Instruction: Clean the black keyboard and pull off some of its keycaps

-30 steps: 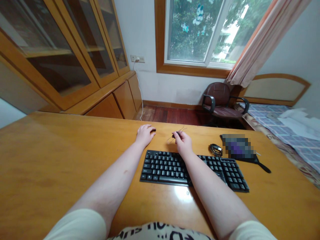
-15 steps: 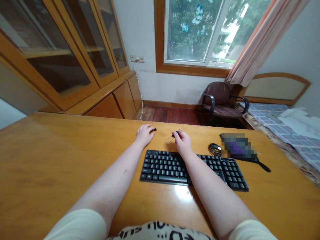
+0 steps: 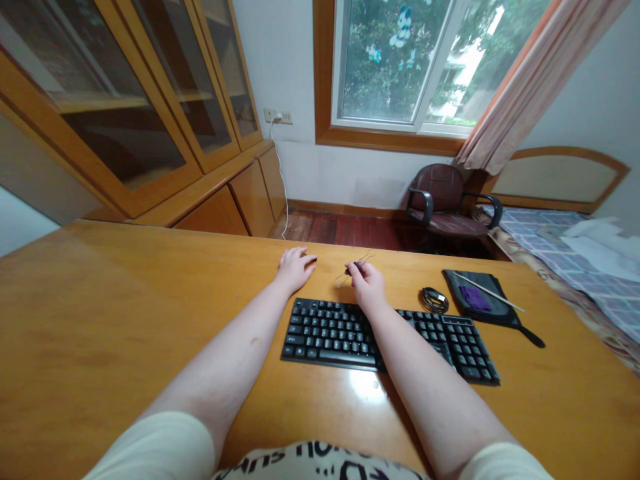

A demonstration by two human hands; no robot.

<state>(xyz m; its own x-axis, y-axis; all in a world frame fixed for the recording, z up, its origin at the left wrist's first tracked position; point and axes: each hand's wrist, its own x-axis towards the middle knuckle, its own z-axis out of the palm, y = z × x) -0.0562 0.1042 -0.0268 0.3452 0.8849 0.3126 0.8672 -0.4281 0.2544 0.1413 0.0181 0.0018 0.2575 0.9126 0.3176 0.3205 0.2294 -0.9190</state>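
My left hand (image 3: 296,270) rests on the desk past the keyboard's upper left corner. Its fingers are spread, the thumb apart from the index finger. A dark sliver shows beneath the fingertips; what it is I cannot make out. Pinched in my right hand (image 3: 369,283) is a thin wire tool with a dark handle (image 3: 353,268). Its fine wires stick out on both sides of the fingers, just above the desk. The black keyboard (image 3: 334,331) lies in front of me, with my right forearm crossing over and hiding part of its keys.
Right of the hands are a coiled black cable (image 3: 434,301) and a dark pouch (image 3: 493,319) with a purple cloth (image 3: 474,298) and a pale thin stick (image 3: 493,291) on it. Beyond the wooden desk (image 3: 150,300) stand a chair (image 3: 440,197), a bed (image 3: 545,233) and a glass-doored cabinet (image 3: 190,160).
A small black piece at my left fingertips is now mostly covered by the fingers. My right hand keeps its hold on the wire tool. The view has shifted slightly.
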